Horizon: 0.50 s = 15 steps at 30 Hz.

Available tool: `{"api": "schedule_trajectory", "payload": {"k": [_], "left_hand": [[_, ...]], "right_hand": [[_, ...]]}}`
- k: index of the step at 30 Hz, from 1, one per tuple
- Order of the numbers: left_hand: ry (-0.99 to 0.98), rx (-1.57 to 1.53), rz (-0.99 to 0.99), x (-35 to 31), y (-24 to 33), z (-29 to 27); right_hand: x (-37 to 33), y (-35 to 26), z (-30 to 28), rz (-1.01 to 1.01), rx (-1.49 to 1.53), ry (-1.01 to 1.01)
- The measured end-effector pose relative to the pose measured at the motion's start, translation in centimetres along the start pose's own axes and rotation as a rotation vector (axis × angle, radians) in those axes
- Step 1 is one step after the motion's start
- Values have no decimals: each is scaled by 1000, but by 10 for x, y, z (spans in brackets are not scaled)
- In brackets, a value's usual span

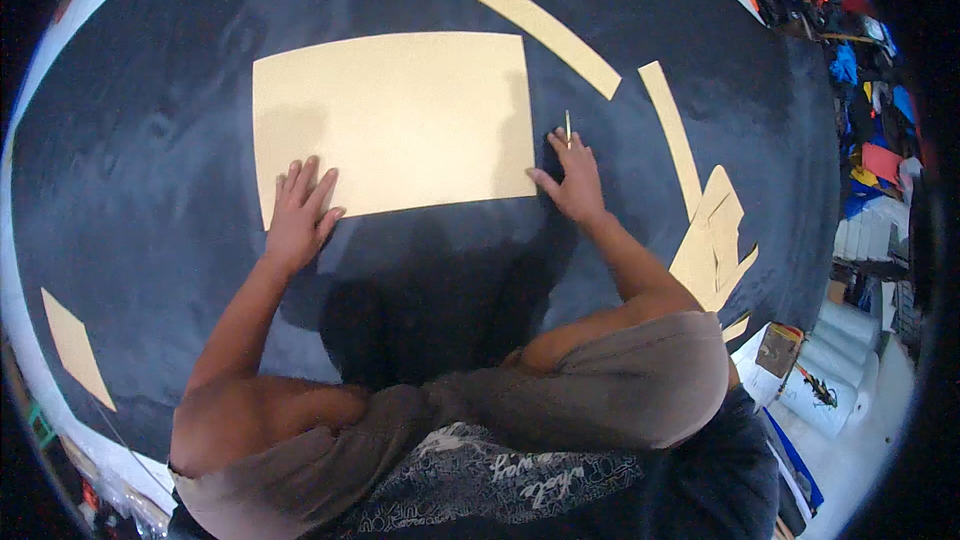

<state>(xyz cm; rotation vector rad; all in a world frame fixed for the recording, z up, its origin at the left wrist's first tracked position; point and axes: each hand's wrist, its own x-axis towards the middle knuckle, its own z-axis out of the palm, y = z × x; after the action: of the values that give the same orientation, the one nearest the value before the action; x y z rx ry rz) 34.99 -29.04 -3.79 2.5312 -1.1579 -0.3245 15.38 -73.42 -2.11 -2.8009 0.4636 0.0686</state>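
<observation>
A large cream sheet of card [400, 110] lies flat on the dark table. My left hand [300, 215] rests on its lower left part, palm down with the fingers spread. At the right edge of the sheet is my right hand [575, 180], its thumb stretched to the sheet's lower right side. A slim yellowish pen-like stick [568, 122] pokes up from between the fingers of that hand. Its lower end is hidden by the hand, so I cannot make out its exact kind.
Two long cream strips lie farther off, one at the top [520, 8] and one to the right [672, 135]. Cut offcuts [712, 240] pile beside my right forearm. Another offcut [78, 348] lies far left. Rolls [835, 370] and mixed goods stand beyond the table's right edge.
</observation>
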Motion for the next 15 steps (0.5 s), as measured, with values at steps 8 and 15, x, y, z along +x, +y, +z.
{"api": "schedule_trajectory", "payload": {"k": [8, 15], "left_hand": [[-17, -5, -20, -1, 3, -5], [-11, -25, -16, -1, 5, -5]], "right_hand": [[-5, 0, -2, 2, 31, -33], [-7, 1, -4, 10, 7, -64]]}}
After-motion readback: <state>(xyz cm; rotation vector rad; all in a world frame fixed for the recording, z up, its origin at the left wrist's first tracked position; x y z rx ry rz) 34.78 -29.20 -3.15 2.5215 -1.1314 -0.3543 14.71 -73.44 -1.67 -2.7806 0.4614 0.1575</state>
